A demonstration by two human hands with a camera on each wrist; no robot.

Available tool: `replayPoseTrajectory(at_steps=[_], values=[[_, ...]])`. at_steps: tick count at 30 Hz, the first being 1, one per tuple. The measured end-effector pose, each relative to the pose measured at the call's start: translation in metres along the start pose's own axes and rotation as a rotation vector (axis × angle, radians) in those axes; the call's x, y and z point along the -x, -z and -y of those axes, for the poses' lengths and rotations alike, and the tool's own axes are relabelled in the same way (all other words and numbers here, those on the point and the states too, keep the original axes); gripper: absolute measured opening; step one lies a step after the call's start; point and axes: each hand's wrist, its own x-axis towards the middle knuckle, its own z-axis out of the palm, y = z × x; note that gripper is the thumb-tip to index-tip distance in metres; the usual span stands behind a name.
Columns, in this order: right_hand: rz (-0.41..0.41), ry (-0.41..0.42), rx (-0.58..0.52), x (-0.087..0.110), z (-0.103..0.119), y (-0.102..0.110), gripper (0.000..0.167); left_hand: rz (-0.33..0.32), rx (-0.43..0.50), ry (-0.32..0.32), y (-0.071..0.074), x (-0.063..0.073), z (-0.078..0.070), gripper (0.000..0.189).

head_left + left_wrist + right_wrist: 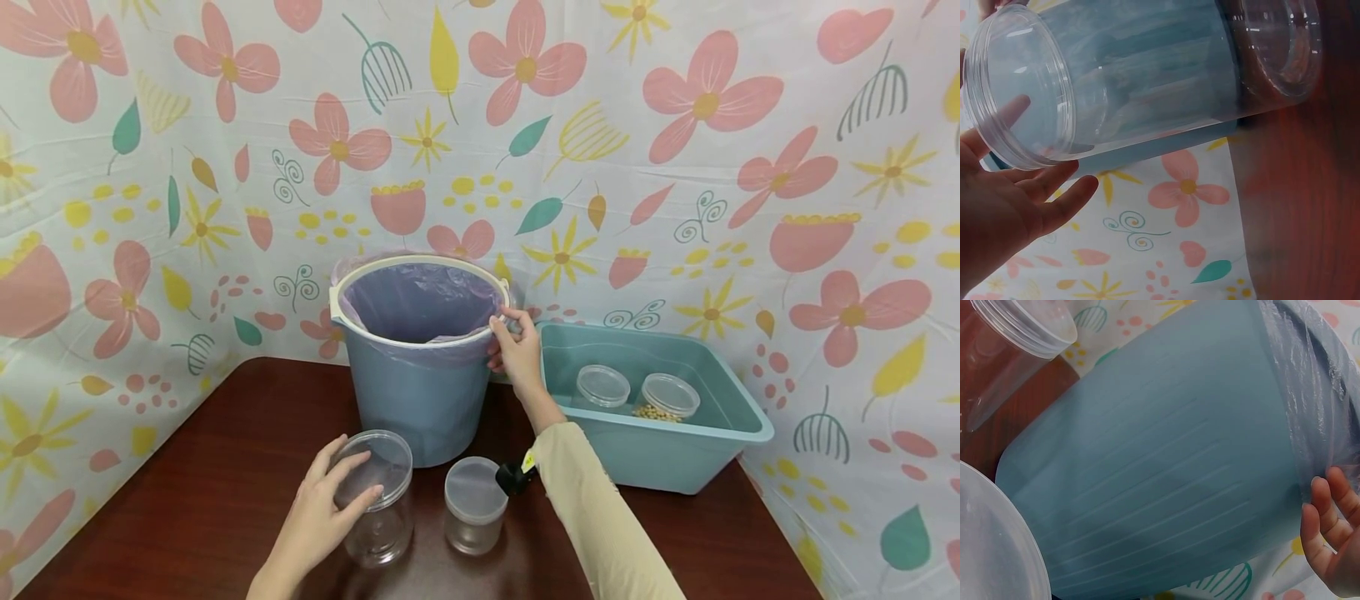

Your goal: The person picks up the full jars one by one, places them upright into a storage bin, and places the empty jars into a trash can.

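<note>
One tall jar (pixel 381 537) on table (pixel 225 475), before bin (pixel 420 408); short jar (pixel 476 504) near, apart. Left hand (pixel 318 504) at tall jar's top, fingers spread wide. Right hand (pixel 519 350) at bin's edge, fingertips close together, pinching bag (pixel 1304 394). Farther right: tub (pixel 645 454), two lidded jars (pixel 603 386) inside, one with yellowish bits (pixel 654 413).

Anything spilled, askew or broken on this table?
Nothing stands out: the blue bin, tall jar and short jar stand upright, the liner drapes over the bin's rim, and no spill or damage shows.
</note>
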Motion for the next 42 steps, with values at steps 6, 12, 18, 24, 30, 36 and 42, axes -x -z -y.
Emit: replayPoseTrajectory(at_steps=[6,12,18,24,30,36,42], values=[[0.008,0.001,-0.012,0.0,0.0,0.001,0.037,0.036,0.015,0.065,0.0,0.004,0.0,0.056],[0.003,0.005,-0.021,-0.002,-0.001,0.0,0.036,0.017,0.012,0.064,0.0,0.003,0.001,0.065],[-0.003,0.024,-0.022,-0.001,-0.002,0.0,0.038,-0.025,0.013,0.065,-0.002,0.001,0.0,0.064],[0.003,0.03,-0.028,-0.001,-0.004,0.0,0.039,-0.091,0.026,0.052,-0.005,-0.002,0.001,0.062],[0.01,0.026,-0.021,-0.001,-0.004,0.0,0.038,-0.106,0.029,0.059,-0.002,-0.006,-0.001,0.059],[0.01,0.032,-0.017,-0.001,-0.003,0.0,0.038,-0.092,0.031,0.056,0.006,-0.013,-0.007,0.06],[0.007,0.032,-0.017,-0.001,-0.003,0.0,0.038,-0.102,0.029,0.036,0.016,-0.022,-0.016,0.06]])
